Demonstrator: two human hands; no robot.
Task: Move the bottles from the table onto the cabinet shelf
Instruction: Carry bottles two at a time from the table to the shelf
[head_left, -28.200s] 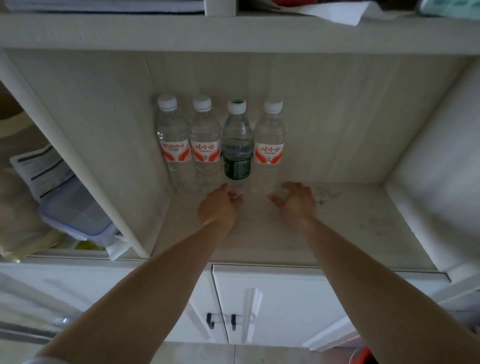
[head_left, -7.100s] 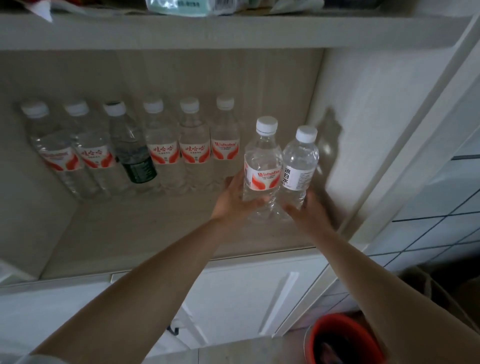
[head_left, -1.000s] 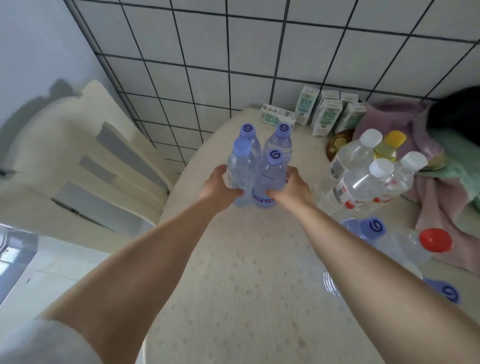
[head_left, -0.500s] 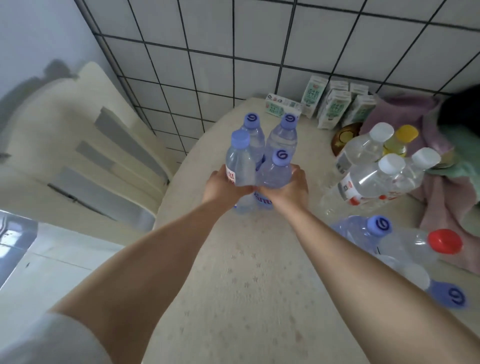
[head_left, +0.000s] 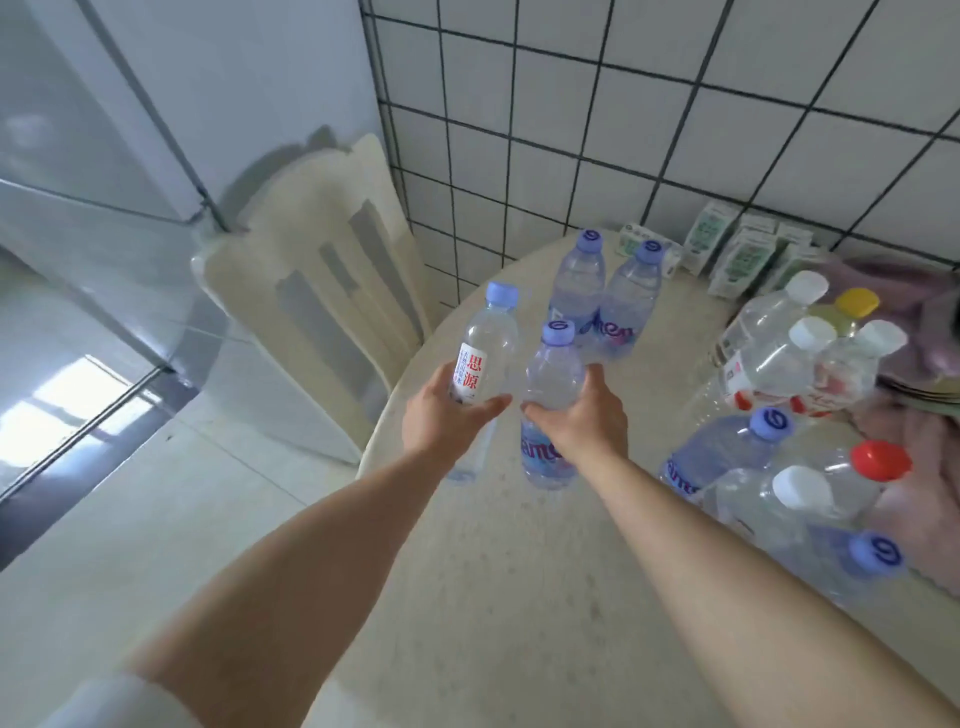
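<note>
My left hand (head_left: 441, 415) grips a clear bottle with a white-and-red label (head_left: 485, 353), lifted over the table's left edge. My right hand (head_left: 584, 415) grips a blue-capped bottle with a purple label (head_left: 550, 374), held just above the round cream table (head_left: 519, 597). Two more blue-capped bottles (head_left: 605, 296) stand upright behind them. At the right stand clear white-capped bottles (head_left: 779, 358), with several others lying below them, one red-capped (head_left: 878, 462). The cabinet shelf is out of view.
A cream plastic chair (head_left: 322, 291) stands left of the table against the tiled wall. Small green-and-white cartons (head_left: 737, 254) line the table's back edge. Pink cloth (head_left: 924, 441) and plates lie at the far right. Pale tiled floor lies to the left.
Both hands have lifted their bottles off the table and drawn them back and left, away from the two blue-capped bottles left standing. My view has swung left.
</note>
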